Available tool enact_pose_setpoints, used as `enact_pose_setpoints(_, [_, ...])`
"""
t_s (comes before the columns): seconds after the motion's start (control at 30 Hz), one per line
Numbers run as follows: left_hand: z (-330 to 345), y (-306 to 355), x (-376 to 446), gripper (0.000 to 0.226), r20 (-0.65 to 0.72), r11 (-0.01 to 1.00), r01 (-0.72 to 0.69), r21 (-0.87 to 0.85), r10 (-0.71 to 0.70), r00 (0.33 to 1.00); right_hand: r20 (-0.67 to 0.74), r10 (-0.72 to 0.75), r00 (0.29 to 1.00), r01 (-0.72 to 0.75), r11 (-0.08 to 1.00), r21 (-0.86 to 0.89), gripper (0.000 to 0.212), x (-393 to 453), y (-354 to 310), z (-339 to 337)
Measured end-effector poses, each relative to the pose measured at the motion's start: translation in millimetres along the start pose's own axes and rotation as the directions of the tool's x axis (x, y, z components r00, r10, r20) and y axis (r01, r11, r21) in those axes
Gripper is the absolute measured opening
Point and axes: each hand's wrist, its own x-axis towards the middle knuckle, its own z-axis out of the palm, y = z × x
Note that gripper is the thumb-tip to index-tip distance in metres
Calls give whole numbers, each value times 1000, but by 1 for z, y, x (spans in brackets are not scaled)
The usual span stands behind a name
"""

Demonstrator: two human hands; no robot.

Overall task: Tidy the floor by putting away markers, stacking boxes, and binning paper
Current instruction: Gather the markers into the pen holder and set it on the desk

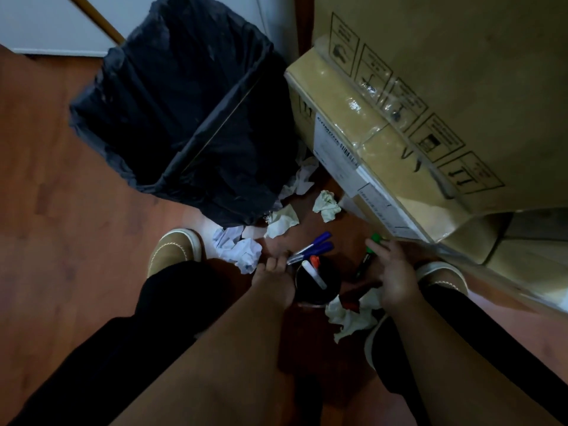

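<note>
My left hand grips two blue-capped markers just above a dark round cup on the floor. Inside the cup stand a white marker and a red-capped one. My right hand rests on a green-capped marker lying to the right of the cup, fingers around its upper part. Crumpled paper lies around: a white ball left of my left hand, pale wads near the bin, another under my right wrist.
A bin lined with a black bag stands at the upper left, mouth facing me. Large cardboard boxes are stacked at the right, overhanging the floor. My shoes flank the cup on the reddish wood floor.
</note>
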Motion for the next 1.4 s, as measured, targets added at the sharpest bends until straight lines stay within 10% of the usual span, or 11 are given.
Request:
enact_pose_setpoints(0.23, [-55,-25,-27,44,-196,989,-130,67,141,971,43,-111,993,112,993,-42,50,-55,-24,13])
enact_pose_setpoints(0.57, [-96,-19,-82,46,-750,918,-297,-263,0,662,64,-110,992,107,993,58,43,-123,-16,14])
enact_pose_setpoints(0.87, [-38,-17,-83,19,-424,924,-377,-66,317,849,212,-31,977,35,999,-17,52,-117,12,32])
enact_pose_setpoints(1.03, [-26,-14,-76,15,-422,787,-322,-526,88,902,93,-80,992,100,966,-239,32,-98,47,14])
enact_pose_setpoints(1.1, [-28,-12,-71,18,-401,676,-245,-695,-82,912,63,-239,969,234,807,-543,22,-86,66,3])
enact_pose_setpoints(1.23, [-28,-12,-33,41,-237,636,-26,-771,-249,939,396,-182,900,402,-4,-916,37,-66,91,6])
enact_pose_setpoints(1.4, [-31,-15,-12,54,-46,958,-81,-275,71,996,360,-28,932,347,-205,-915,44,-52,92,15])
